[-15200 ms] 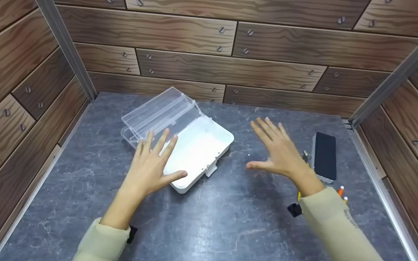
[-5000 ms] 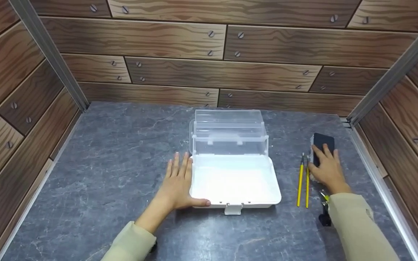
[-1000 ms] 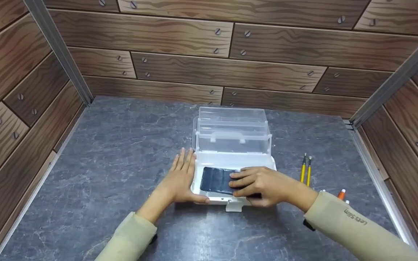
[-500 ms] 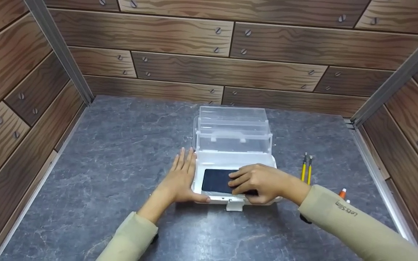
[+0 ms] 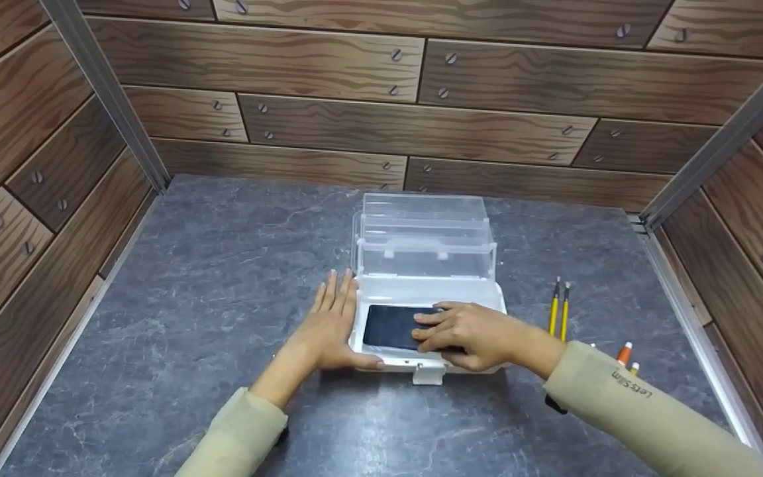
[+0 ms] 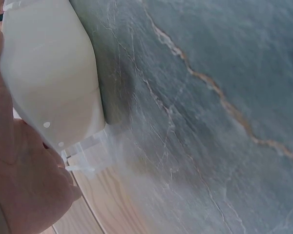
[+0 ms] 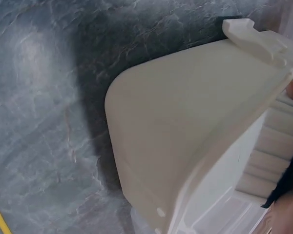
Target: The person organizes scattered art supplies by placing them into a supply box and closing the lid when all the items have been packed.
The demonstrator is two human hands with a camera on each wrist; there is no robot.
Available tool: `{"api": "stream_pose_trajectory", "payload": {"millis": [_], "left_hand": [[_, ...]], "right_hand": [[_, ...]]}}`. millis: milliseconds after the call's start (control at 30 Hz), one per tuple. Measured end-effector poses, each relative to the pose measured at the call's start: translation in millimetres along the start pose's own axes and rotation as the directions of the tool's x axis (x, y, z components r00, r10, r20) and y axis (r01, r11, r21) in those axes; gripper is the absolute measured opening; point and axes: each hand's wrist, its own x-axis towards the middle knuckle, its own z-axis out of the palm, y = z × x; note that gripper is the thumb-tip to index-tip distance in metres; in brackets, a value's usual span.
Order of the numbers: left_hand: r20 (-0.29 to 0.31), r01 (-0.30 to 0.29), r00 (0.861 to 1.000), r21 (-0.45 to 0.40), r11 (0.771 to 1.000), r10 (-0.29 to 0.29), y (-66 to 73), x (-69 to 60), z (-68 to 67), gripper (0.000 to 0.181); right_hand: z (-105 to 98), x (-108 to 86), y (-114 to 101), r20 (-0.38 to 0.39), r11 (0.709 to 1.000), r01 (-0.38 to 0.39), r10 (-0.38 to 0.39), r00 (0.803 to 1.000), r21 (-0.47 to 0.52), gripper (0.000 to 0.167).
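- Clock read in the head view, box as dial.
- Block: inside the open box, toward 6 o'clock, long axis running 9 to 3. Whether it lies flat on the floor: cannot tell.
- Right hand: over the block's 3 o'clock end, fingers across the dark top, thumb on the 6 o'clock side; clamped on the block.
- Left hand: at 9 o'clock, fingers straight along the box wall, thumb at the 7 o'clock corner; not curled round anything.
- Lid thrown back at 12; latch at 6; brushes apart at 3.
- Handling (judged): block probably light, ribbed pale side slightly yielding, dark face fairly smooth, not fragile.
- Best hold (judged): across the long sides; ribs should resist slipping.
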Motion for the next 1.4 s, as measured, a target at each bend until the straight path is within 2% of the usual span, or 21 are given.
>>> {"api": "stream_pose_trajectory", "payload": {"millis": [233, 600, 833, 1000, 1067, 1133, 1233, 1300, 1400], "left_hand": [[-0.004, -0.013, 1.000, 0.006, 1.000, 0.013, 0.3, 2.5, -0.7, 0.152], [0.003, -0.029, 1.000, 0.013, 1.000, 0.029, 3.3, 5.4, -2.2, 0.153], [0.004, -0.021, 1.000, 0.015, 1.000, 0.021, 3.5, 6.7, -2.7, 0.153], [0.003, -0.027, 1.000, 0.016, 1.000, 0.027, 4.4, 10.0, -5.3, 0.152], [0.003, -0.032, 0.999, 0.016, 0.999, 0.032, 4.5, 9.9, -5.2, 0.151], [0.003, -0.032, 0.999, 0.012, 0.999, 0.032, 3.7, 8.0, -4.1, 0.151], [0.003, -0.027, 1.000, 0.006, 1.000, 0.027, 1.3, 3.1, -1.1, 0.151], [-0.002, -0.025, 1.000, -0.004, 1.000, 0.025, -0.6, 0.3, 0.7, 0.150], [-0.011, -0.030, 0.999, -0.017, 0.999, 0.030, -2.8, -2.8, 2.9, 0.150]], "right_hand": [[3.1, -6.0, -2.1, -0.013, 1.000, -0.020, 0.020, 1.000, -0.008, 0.035], [18.4, -22.9, -2.1, -0.108, 0.999, -0.033, 0.033, 0.994, -0.004, 0.036], [14.7, -29.5, -5.5, -0.202, 0.997, -0.074, 0.071, 0.977, -0.006, 0.032], [2.6, -38.6, -9.1, -0.269, 0.995, -0.093, 0.077, 0.960, -0.047, 0.038], [-1.3, -42.9, -11.0, -0.313, 0.993, -0.102, 0.079, 0.947, -0.058, 0.041], [-2.1, -47.7, -13.1, -0.371, 0.991, -0.120, 0.090, 0.924, -0.060, 0.043], [-2.7, -57.9, -16.9, -0.438, 0.981, -0.189, 0.155, 0.885, -0.033, 0.046], [-3.4, -68.2, -18.0, -0.485, 0.970, -0.245, 0.218, 0.847, 0.009, 0.047], [-5.8, -88.1, -18.4, -0.549, 0.939, -0.333, 0.322, 0.771, 0.084, 0.049]]}}
